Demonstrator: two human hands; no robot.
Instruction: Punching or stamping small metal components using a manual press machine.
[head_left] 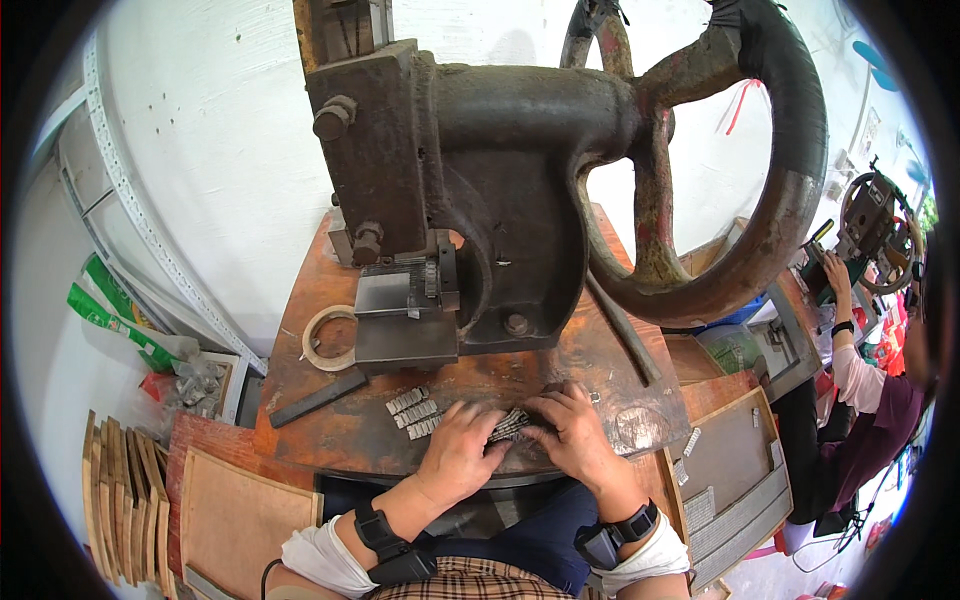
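Observation:
Near the front edge of a worn wooden table (330,450), my left hand (458,455) and my right hand (578,430) close around a small bundle of ridged metal link strips (512,424). Fingers of both hands grip it from either side and cover its ends. Several similar metal link strips (412,408) lie in short rows just left of my left hand. Beyond my hands stands a heavy dark hand press (520,110). On its block (405,340) sits a bright metal plate (385,293) beneath the ram.
A tape roll (308,345) and a dark bar (318,398) lie left of the press. Its big handwheel (800,180) overhangs the right, above a metal rod (625,335). Wooden trays (250,515) flank me; the right tray (735,450) holds strips. Another person (875,430) works far right.

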